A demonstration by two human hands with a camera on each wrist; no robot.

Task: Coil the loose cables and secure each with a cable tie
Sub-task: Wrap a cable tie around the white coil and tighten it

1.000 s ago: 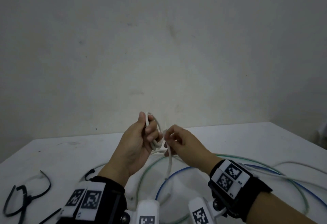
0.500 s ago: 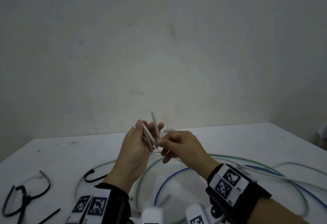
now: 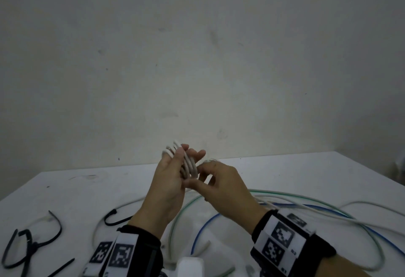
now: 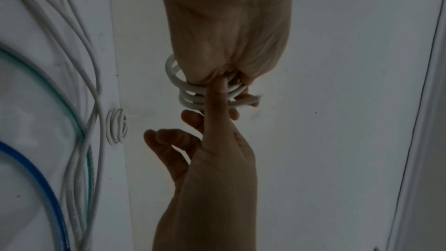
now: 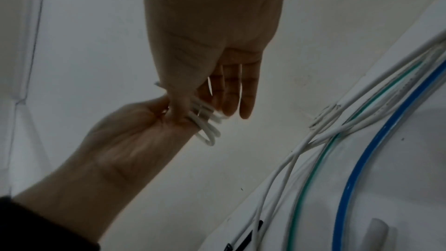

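The left hand (image 3: 168,185) is raised above the table (image 3: 83,191), thumb pressed over a small white coil (image 3: 188,165) of several turns stacked side by side; the fingers stand fairly straight behind the loops, so the coil is pinched between thumb and fingers, a hold that keeps the turns from springing apart. The right hand (image 3: 221,185) meets it from the other side, fingers curled, forefinger and thumb closed on the coil's near edge (the left wrist view shows one finger laid straight across the turns). This second hold probably steadies the bundle or tucks in the cable's free end; which of the two cannot be told. Both hands work well clear of the table, likely so that the loops do not snag on what lies below.

Beneath them, loose on the table, run a green cable (image 3: 285,194), a blue cable (image 3: 201,233) and further white cables (image 3: 328,213), none yet coiled. To the left, near the left wrist, lie black cable ties (image 3: 32,244), within reach for the binding step. No tie is seen on the held coil, so it seems wound but not yet secured.
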